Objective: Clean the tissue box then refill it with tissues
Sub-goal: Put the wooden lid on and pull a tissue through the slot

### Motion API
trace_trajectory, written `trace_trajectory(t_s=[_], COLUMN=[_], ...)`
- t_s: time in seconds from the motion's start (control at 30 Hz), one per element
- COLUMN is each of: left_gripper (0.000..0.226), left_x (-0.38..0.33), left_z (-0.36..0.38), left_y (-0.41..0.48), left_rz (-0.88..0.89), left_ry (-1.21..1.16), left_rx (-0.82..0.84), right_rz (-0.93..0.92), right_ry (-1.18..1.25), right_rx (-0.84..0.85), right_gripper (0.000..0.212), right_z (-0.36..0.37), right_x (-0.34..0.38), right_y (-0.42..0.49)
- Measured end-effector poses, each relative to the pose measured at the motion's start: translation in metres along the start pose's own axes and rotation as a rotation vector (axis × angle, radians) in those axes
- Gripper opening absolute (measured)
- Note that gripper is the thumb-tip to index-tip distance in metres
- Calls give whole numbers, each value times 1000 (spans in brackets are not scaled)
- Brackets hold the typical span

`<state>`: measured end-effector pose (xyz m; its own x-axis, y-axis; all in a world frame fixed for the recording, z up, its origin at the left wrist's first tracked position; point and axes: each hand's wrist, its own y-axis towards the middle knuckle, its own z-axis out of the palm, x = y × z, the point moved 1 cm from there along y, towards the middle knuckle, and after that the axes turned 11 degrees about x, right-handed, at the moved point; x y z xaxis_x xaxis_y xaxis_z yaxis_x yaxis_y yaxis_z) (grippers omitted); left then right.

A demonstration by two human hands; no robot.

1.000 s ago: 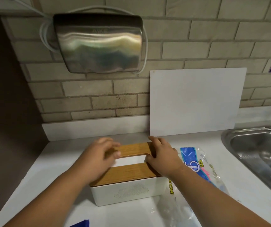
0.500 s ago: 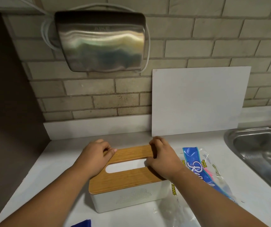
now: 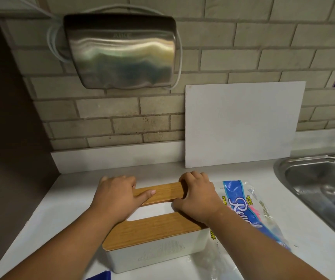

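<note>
The white tissue box (image 3: 156, 253) sits at lower centre of the frame on the tabletop (image 3: 71, 199), its wooden lid (image 3: 152, 229) on top. The left hand (image 3: 116, 197) grips the lid's left end, thumb lying on the wood. The right hand (image 3: 197, 195) grips the right end, fingers curled over the far edge. A plastic tissue pack (image 3: 241, 203) lies just beside the box, to the right.

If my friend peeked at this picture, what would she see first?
Probably the two hands, left hand and right hand, gripping the slotted wooden lid of the white plastic tissue box on the white counter. Next, the shiny metal hand dryer on the brick wall above.
</note>
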<state>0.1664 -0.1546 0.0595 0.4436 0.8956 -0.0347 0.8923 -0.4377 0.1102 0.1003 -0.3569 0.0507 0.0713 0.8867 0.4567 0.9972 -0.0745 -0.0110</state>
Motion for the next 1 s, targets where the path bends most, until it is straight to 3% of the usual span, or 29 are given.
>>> trace_trajectory(t_s=[0.13, 0.23, 0.4, 0.57, 0.73, 0.87, 1.0], left_gripper=[57, 55, 56, 55, 55, 60, 71], left_x=[2, 4, 8, 7, 7, 6, 5], left_z=[2, 4, 10, 8, 4, 9, 7], left_y=[-1, -2, -3, -3, -4, -7, -6], left_rz=[-1, -21, -59, -79, -97, -104, -86], left_ry=[-11, -56, -133, -150, -148, -140, -40], left_rx=[-5, -8, -25, -17, -6, -48, -42], right_rz=[18, 157, 288, 378, 413, 433, 392], right_ry=[104, 312, 648, 917, 826, 548, 468], right_rx=[-31, -70, -129, -131, -84, -30, -122], right_gripper=[66, 69, 25, 26, 35, 55, 53], right_z=[4, 6, 8, 8, 3, -2, 3], right_x=[-6, -17, -24, -21, -15, -11, -9], right_y=[-5, -13, -25, -28, -29, -27, -27])
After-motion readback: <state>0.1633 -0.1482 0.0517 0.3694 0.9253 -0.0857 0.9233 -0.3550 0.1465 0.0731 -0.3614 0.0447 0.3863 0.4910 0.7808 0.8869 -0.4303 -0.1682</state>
